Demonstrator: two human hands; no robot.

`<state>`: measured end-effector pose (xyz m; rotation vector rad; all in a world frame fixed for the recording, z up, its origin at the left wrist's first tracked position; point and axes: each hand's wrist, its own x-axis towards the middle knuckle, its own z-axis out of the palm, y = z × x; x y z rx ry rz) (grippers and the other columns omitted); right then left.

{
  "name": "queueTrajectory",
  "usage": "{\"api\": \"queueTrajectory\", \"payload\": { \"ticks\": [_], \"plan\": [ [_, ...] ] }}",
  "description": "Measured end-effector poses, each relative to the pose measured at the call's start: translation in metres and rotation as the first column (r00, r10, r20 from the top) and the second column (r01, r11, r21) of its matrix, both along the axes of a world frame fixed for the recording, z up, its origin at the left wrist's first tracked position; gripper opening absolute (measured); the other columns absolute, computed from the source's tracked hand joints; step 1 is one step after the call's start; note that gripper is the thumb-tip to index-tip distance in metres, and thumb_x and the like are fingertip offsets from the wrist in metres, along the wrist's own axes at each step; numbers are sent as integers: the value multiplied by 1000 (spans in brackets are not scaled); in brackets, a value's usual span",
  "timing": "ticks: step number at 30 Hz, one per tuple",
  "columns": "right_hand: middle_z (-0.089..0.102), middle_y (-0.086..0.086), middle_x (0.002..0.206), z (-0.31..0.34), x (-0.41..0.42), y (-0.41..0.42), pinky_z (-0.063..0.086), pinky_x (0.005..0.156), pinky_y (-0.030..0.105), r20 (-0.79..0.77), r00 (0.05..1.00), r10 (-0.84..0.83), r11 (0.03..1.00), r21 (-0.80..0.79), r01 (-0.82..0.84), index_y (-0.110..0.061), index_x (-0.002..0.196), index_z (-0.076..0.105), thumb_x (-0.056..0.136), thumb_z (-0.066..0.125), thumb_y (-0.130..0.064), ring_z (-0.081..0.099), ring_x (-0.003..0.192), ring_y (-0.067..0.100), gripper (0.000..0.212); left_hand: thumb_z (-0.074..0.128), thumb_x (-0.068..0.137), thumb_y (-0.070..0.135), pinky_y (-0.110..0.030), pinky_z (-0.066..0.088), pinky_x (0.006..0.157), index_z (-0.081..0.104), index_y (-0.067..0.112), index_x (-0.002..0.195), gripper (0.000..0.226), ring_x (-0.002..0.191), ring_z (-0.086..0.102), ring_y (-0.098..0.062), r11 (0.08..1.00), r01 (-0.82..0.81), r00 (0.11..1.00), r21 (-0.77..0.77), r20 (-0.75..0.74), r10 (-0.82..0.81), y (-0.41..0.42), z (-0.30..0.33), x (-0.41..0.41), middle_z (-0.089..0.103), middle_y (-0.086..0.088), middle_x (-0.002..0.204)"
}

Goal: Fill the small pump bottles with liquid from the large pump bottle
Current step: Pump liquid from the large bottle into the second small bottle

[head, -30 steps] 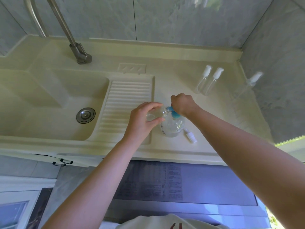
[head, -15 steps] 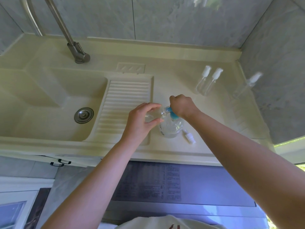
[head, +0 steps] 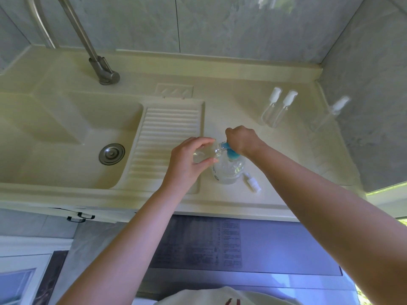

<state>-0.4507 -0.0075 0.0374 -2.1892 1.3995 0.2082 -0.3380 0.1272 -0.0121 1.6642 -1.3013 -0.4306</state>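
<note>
At the far left the sink basin [head: 66, 137] dropped away below the cream surface [head: 237, 199], with its metal drain [head: 111, 154] near the ribbed washboard [head: 167, 142] and the faucet [head: 103, 71] rising behind it. The left hand [head: 189, 161] hovered over the washboard's right edge, its fingers [head: 204, 140] and thumb curled round a small clear bottle [head: 206, 154] tilted on its side, its open mouth against the blue pump nozzle. Just beside it the large pump bottle [head: 229, 170] stood upright near the front edge, clear with a blue pump head [head: 231, 153]. The right hand [head: 242, 139] was bunched on top of that pump; how its fingers lay underneath could not be told. A small white pump cap [head: 253, 183] lay on the surface right of the large bottle. Farther right, open surface separated two capped small bottles [head: 277, 108] from a third [head: 332, 113] near the wall.
</note>
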Motion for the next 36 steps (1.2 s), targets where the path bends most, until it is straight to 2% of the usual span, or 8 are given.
{"api": "queueTrajectory", "payload": {
  "ticks": [5, 11, 20, 23, 26, 31, 34, 36],
  "plan": [
    [41, 7, 75, -5, 2, 7, 39, 79, 37, 31, 999, -37, 999, -23, 38, -15, 68, 31, 106, 24, -18, 44, 89, 30, 39, 85, 72, 12, -11, 43, 93, 71, 17, 114, 45, 101, 62, -1, 1000, -9, 1000, 10, -6, 9, 1, -5, 0, 69, 8, 108],
    [53, 22, 110, 2, 0, 2, 43, 80, 37, -3, 998, -67, 994, 90, 67, 3, 107, 50, 102, 41, -13, 47, 88, 32, 19, 85, 72, 13, -8, 41, 91, 70, 19, 115, 46, 100, 63, -2, 1000, -6, 1000, 18, -11, 6, 0, -4, -1, 69, 7, 107],
    [34, 7, 71, -12, -1, 6, 26, 51, 29, -10, 1000, -23, 999, -45, 23, -10, 69, 23, 89, 45, 3, 37, 69, 27, 32, 86, 71, 12, -14, 44, 94, 71, 18, 114, 45, 100, 63, -5, 1000, -2, 1000, 10, -1, 2, 0, -6, 1, 69, 7, 106],
    [51, 15, 91, -9, -2, 4, 45, 68, 35, 18, 1000, -16, 1000, -18, 17, 1, 87, 43, 96, 49, -7, 52, 83, 36, 13, 86, 71, 13, -14, 44, 94, 71, 19, 113, 45, 101, 63, -4, 1000, 4, 1000, 11, -8, -4, 0, -6, 0, 69, 8, 106],
    [59, 23, 120, -9, -1, -4, 49, 94, 43, -61, 997, 52, 999, -10, -52, 1, 112, 55, 104, 37, -22, 58, 107, 41, 30, 86, 71, 14, -14, 44, 94, 71, 20, 114, 46, 101, 63, -4, 1000, 8, 1000, 8, -14, -8, -1, -5, 1, 69, 10, 107],
    [46, 13, 92, -7, 0, -2, 41, 72, 34, -7, 999, -41, 999, -1, 41, 1, 90, 47, 100, 48, -15, 47, 83, 32, 19, 86, 71, 14, -12, 43, 92, 71, 19, 113, 45, 99, 63, -4, 1000, 2, 1000, 5, -6, -2, -2, -4, 2, 69, 8, 106],
    [37, 5, 74, -17, 0, -2, 36, 60, 31, 24, 999, -33, 999, -30, 34, -10, 68, 26, 98, 51, -11, 41, 66, 26, 39, 86, 71, 15, -13, 44, 92, 71, 18, 114, 46, 99, 62, -3, 1000, 11, 1000, 18, 5, -11, -2, -5, 3, 70, 6, 106],
    [39, 6, 73, -13, -1, 0, 46, 69, 35, 3, 1000, 14, 997, -80, -14, -14, 68, 30, 103, 39, -18, 44, 73, 27, 36, 86, 71, 15, -10, 43, 92, 71, 19, 114, 46, 99, 61, 0, 1000, 10, 1000, 26, 9, -10, 0, -4, 2, 69, 6, 107]
  ]
}}
